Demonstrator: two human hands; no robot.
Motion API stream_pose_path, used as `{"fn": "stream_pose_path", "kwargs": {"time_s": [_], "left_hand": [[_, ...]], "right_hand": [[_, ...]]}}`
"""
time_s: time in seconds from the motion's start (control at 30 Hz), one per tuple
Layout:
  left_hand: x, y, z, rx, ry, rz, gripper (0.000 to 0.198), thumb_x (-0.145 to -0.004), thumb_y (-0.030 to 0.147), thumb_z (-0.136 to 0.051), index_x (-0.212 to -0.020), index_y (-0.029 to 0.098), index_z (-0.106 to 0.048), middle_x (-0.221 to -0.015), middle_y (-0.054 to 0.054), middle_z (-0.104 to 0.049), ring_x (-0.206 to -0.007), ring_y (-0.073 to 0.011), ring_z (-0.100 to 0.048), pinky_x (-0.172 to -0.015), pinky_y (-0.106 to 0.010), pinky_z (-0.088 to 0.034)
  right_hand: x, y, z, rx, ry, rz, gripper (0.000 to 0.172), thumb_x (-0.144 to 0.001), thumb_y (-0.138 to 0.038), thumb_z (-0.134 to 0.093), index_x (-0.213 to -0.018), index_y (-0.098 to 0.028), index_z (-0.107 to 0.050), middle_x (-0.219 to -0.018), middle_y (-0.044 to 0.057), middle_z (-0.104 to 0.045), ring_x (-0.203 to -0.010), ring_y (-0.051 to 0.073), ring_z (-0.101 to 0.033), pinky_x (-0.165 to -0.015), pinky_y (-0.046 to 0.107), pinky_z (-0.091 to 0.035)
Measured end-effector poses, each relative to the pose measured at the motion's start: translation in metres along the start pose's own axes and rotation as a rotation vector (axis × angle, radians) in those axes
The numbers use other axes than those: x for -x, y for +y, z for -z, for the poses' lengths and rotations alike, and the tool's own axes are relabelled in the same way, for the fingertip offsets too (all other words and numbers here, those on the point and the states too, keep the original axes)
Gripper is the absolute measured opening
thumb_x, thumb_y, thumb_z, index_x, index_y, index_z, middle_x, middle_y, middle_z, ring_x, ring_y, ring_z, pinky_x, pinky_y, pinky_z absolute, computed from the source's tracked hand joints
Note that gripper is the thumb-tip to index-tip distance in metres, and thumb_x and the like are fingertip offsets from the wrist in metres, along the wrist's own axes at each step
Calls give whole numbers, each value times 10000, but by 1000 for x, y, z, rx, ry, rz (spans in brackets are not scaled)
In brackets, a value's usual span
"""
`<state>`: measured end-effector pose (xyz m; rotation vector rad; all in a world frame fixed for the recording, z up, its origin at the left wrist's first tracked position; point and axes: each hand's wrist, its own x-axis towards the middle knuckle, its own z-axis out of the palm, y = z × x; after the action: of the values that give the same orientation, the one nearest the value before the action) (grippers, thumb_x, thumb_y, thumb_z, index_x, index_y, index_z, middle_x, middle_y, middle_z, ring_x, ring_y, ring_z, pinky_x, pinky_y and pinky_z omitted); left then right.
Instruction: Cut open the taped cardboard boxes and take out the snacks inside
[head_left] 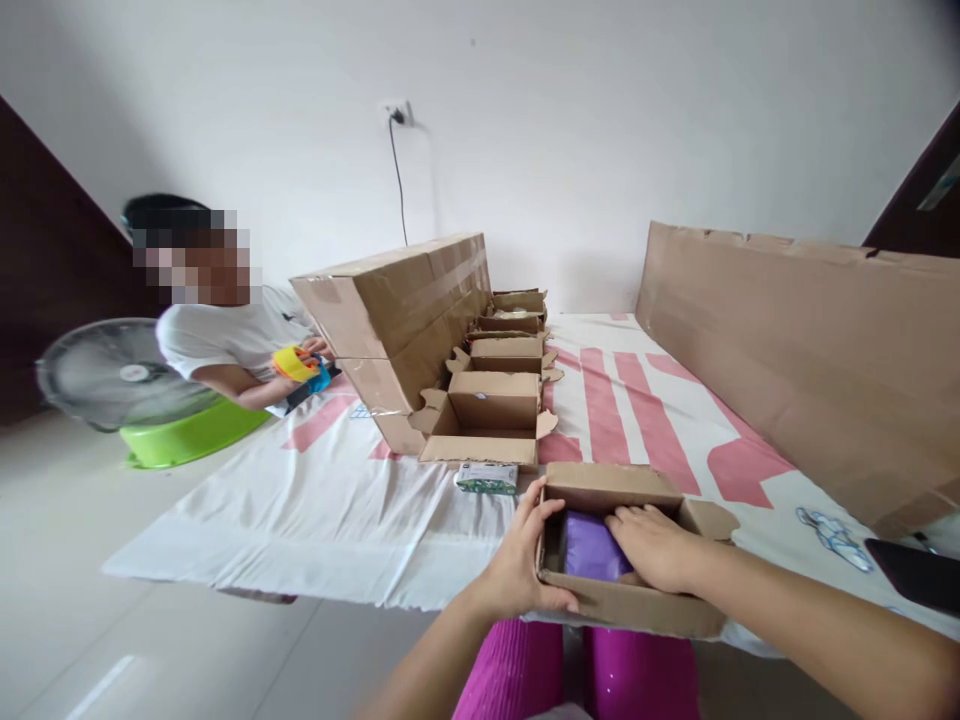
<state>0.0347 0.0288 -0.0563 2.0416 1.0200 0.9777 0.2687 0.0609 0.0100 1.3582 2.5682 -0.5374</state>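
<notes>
An open small cardboard box (pixel 609 485) sits at the near edge of the sheet, right in front of me. Inside it lies a purple packet (pixel 589 547). My left hand (pixel 523 560) grips the box's left wall, thumb over the near rim. My right hand (pixel 654 545) is inside the box, palm down, fingers pressed on the purple packet. A small green and white packet (pixel 487 478) lies just beyond the box.
A row of open small boxes (pixel 486 415) runs away from me beside a long carton (pixel 397 320). A big cardboard sheet (pixel 802 350) leans at the right. Another person (pixel 225 335) sits at the left holding a colourful toy, near a fan (pixel 112 375) and a green basin (pixel 187 435).
</notes>
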Motion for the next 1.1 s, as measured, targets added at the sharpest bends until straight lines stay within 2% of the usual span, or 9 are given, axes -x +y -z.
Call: {"fn": "stream_pose_path", "kwargs": {"time_s": [0.17,0.37,0.47,0.53,0.67,0.77,0.9,1.0,1.1], "left_hand": [[2,-1,-1,3,-1,-1,1127,-507,756,-772,-1407,210,-369,-1602,-224,-32,-1496,-420,-77,-1177,-598,-178],[3,0,-3,18,9,24,1126,-491,749,-785,-1398,218,-381,-1597,-222,-53,-1491,-438,-83,-1169,-617,-179],[3,0,-4,25,16,32,1117,-488,743,-791,-1389,220,-388,-1598,-221,-46,-1491,-437,-88,-1167,-617,-185],[3,-1,-5,31,16,19,1109,-496,740,-791,-1384,215,-384,-1598,-227,-32,-1494,-425,-88,-1169,-606,-189],[4,-3,-4,0,3,11,1135,-466,741,-801,-1376,209,-381,-1596,-235,-34,-1497,-423,-73,-1166,-599,-208],[4,-2,-1,-55,-4,26,1202,-417,750,-807,-1398,215,-363,-1597,-238,-35,-1493,-439,-63,-1160,-607,-222],[5,1,1,-61,-4,16,1213,-431,741,-809,-1421,222,-339,-1596,-236,-61,-1495,-438,-52,-1157,-615,-223],[6,3,3,-70,-9,35,1188,-450,740,-805,-1415,218,-349,-1598,-238,-62,-1493,-442,-62,-1145,-618,-253],[10,9,5,-154,-2,19,1169,-509,730,-790,-1440,211,-311,-1605,-248,-21,-1485,-455,-92,-1131,-626,-277]], "right_hand": [[2,-5,-3,22,-17,-33,544,-707,-186,-709,-1232,-86,-607,-1289,266,-580,-1192,397,-564,-994,531,-426],[8,-4,-6,-14,37,-54,590,-734,-248,-724,-1287,-104,-577,-1381,238,-552,-1283,346,-526,-1060,442,-407],[3,-5,-7,8,84,-56,547,-719,-336,-760,-1201,-110,-634,-1226,208,-665,-1155,339,-620,-1000,421,-453],[-2,-6,-8,39,116,-55,415,-730,-350,-757,-1069,-119,-693,-1084,190,-718,-1032,340,-674,-921,415,-490],[-5,-11,-5,96,184,10,110,-843,-211,-622,-866,-160,-717,-915,140,-736,-867,302,-706,-775,379,-504],[1,-14,0,121,240,70,195,-895,-139,-518,-821,-198,-689,-877,91,-716,-842,258,-685,-753,356,-482],[16,-9,11,95,481,130,259,-942,-191,-455,-762,-223,-638,-824,66,-662,-818,243,-638,-753,370,-475],[29,4,24,-136,712,163,291,-969,-296,-433,-745,-242,-611,-791,48,-634,-763,222,-620,-713,355,-494],[46,28,35,-391,906,160,261,-957,-402,-471,-809,-262,-634,-877,48,-664,-828,223,-643,-743,343,-515]]}}
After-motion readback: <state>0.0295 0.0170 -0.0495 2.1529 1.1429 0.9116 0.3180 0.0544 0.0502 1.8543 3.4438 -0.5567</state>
